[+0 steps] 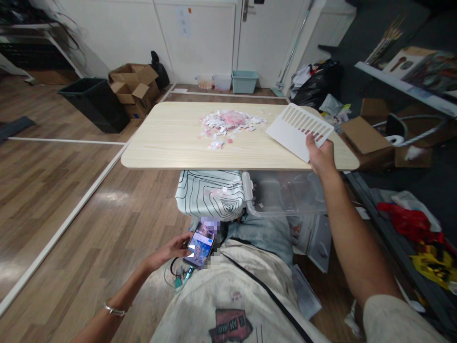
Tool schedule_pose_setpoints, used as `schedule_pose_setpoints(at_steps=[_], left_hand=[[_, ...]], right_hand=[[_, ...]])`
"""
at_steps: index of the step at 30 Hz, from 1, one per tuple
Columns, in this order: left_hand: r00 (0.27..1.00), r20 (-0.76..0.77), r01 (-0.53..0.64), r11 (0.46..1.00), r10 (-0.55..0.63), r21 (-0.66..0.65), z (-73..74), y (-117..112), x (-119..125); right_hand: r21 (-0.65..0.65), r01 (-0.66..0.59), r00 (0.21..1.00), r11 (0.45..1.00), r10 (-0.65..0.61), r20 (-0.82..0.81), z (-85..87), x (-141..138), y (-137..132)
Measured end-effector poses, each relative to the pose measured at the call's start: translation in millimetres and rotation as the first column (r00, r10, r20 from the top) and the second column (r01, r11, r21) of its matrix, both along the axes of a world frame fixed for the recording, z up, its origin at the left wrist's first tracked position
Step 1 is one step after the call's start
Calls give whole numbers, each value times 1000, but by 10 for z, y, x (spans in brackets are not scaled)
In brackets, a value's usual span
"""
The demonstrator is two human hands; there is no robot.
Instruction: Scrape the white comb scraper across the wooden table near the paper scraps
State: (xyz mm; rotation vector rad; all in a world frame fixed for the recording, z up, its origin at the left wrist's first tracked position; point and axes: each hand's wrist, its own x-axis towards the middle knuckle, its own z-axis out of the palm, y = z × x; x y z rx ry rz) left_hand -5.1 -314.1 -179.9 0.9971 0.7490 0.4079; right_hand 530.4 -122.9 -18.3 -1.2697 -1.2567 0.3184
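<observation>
My right hand point(321, 153) grips a white slotted plastic board point(287, 134) by its near right corner, thumb on top. The board is tilted over the right side of the pale wooden table point(160, 143). A pile of small white and pink paper-like pieces point(228, 120) lies left of the board, with a few pieces scattered in front. Down by my lap, my left hand point(178, 247) is closed at the left edge of a lit smartphone point(200, 244), its fingertips over the screen. A cable is plugged into the phone's lower end.
Under the table edge are a patterned cloth-covered bin point(210, 195) and a clear plastic box point(289, 193). A black bin point(96, 105) and cardboard boxes point(134, 85) stand left. At right are an open carton point(371, 138) and a loaded shelf point(410, 85).
</observation>
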Motion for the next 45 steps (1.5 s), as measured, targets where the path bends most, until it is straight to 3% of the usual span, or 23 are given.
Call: schedule_pose_setpoints(at_steps=[20,29,36,45], left_hand=[[1000,-1,9,1000,-8,8,75,-26,38],[997,-80,3,998,2,64,118,-78,143],[995,-101,-2,1000,4,27,137,-70,167],[994,-101,-41,999,43,25,-199,-147,51]], right_hand=[[1,-8,1000,1000,8,-11,-28,25,25],[8,-21,1000,1000,21,12,-16,18,8],[8,-3,1000,1000,3,0,-57,47,31],[-32,-65,994,997,62,-90,-23,40,-30]])
